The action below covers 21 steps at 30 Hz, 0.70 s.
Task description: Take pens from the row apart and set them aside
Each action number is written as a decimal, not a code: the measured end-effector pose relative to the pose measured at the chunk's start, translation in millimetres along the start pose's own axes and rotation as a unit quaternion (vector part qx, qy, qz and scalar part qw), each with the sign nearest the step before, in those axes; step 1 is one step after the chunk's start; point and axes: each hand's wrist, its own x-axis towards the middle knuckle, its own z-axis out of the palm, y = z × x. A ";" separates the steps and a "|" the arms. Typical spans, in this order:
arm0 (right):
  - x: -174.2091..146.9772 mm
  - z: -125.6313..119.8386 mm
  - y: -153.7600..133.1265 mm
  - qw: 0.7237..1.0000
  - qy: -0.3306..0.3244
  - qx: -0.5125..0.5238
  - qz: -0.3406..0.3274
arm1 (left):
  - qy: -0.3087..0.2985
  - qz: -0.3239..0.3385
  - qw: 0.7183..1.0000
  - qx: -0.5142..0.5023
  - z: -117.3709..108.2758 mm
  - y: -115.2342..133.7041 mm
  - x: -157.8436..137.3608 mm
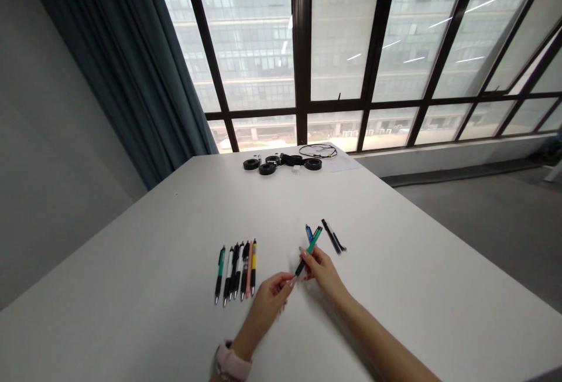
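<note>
A green pen (314,240) with a black grip slants over the white table, its tip pointing down toward me. My right hand (322,269) is closed around its middle, thumb and fingers pinching the barrel. At the lower end, the thumb and forefinger of my left hand (271,295) are pinched together at the tip. Left of my hands lies a row of several pens, among them another green pen (220,273), a pink pen (249,268) and a yellow pen (253,265). Beyond my right hand lie a blue pen (309,232), partly hidden, and dark pens (330,235).
At the far end of the white table (175,253) lie several black rolls (267,169), a coiled black cable (318,150) and a sheet of paper (342,163). A blue curtain (132,77) and windows stand behind. The table's right edge drops to a grey floor.
</note>
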 end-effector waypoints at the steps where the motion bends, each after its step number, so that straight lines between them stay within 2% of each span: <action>1: -0.1 0.0 -0.5 1.000 -0.001 -0.001 0.001 | 0.000 0.002 1.000 -0.001 0.1 -0.2 0.0; 8: -2.5 1.4 -5.9 1.000 -0.007 -0.009 0.003 | -0.020 -0.007 1.000 -0.013 2.4 1.5 -1.0; 21: -1.6 2.5 -5.1 1.000 -0.001 -0.015 0.017 | -0.045 0.020 0.999 0.004 1.8 -6.4 1.2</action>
